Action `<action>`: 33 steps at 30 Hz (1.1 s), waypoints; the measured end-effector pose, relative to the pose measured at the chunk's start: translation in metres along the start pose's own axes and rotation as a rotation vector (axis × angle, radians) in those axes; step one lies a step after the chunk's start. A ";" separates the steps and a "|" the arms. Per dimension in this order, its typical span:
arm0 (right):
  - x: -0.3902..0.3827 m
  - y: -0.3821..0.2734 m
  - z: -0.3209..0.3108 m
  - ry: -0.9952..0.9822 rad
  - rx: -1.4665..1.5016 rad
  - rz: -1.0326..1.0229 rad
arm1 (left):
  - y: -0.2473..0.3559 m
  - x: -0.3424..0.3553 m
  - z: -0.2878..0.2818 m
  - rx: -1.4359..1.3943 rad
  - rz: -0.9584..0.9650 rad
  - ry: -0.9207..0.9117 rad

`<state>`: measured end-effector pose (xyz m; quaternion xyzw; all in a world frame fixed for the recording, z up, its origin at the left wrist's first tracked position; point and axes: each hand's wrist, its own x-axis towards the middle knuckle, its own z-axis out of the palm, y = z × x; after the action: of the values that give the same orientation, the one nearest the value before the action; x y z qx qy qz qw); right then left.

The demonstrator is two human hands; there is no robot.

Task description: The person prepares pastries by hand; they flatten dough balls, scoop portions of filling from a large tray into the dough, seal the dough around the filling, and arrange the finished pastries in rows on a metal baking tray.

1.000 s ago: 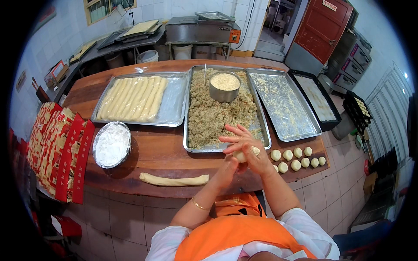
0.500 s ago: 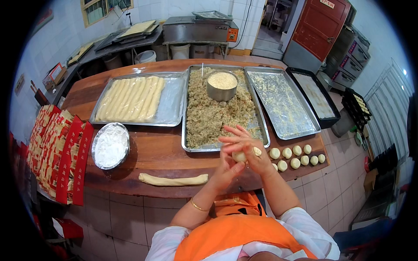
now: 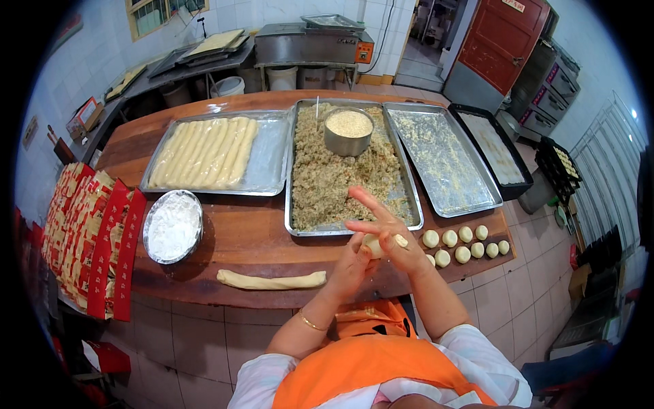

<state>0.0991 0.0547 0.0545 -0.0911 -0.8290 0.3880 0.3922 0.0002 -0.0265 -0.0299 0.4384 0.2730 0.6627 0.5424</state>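
Observation:
Between my two hands, above the table's near edge, is a pale dough ball (image 3: 372,246), partly hidden by fingers. My left hand (image 3: 350,267) is closed round it from the left and below. My right hand (image 3: 395,244) presses on it from the right, thumb bent against it and other fingers reaching over towards my left hand. A small scrap of dough (image 3: 400,240) sits in my right hand by the thumb. Left of my hands a dough roll (image 3: 271,280) lies on the wooden table (image 3: 231,235). Several round dough balls (image 3: 462,254) stand in rows to the right.
Beyond my hands is a tray of crumbly filling (image 3: 327,198) with a metal bowl of pale grains (image 3: 349,129) on it. Left are covered dough rolls (image 3: 204,153) and a bowl of white flour (image 3: 174,228). Right stand a crumb-strewn tray (image 3: 446,160) and a dark-rimmed tray (image 3: 492,146).
My right hand's fingers have spread and shifted slightly upward over the dough ball. My left hand's fingers have closed in a little. The things on the table stay put.

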 end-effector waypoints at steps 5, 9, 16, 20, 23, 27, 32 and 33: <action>0.000 0.008 -0.015 -0.145 0.003 0.003 | 0.002 0.003 0.017 0.153 0.173 0.100; -0.002 -0.010 -0.017 0.023 -0.535 0.026 | 0.015 0.001 0.007 0.022 -0.025 0.091; -0.001 -0.021 -0.026 -0.007 -0.465 0.250 | 0.012 0.012 0.019 -0.188 0.033 0.179; 0.006 -0.037 -0.040 -0.123 -0.384 0.401 | 0.011 0.011 0.008 -0.191 0.042 0.172; 0.008 -0.038 -0.046 -0.172 -0.338 0.365 | 0.023 0.014 0.012 -0.395 -0.037 0.200; 0.012 -0.038 -0.054 -0.260 -0.339 0.242 | 0.041 0.008 0.023 -0.375 -0.038 0.277; 0.019 -0.046 -0.051 -0.324 -0.361 0.183 | 0.013 0.006 0.001 -0.232 -0.084 0.175; 0.019 -0.046 -0.050 -0.337 -0.363 0.173 | 0.012 0.008 0.000 -0.214 -0.103 0.169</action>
<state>0.1295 0.0612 0.1179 -0.1645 -0.9278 0.2747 0.1914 -0.0056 -0.0218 -0.0179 0.3061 0.2677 0.6939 0.5943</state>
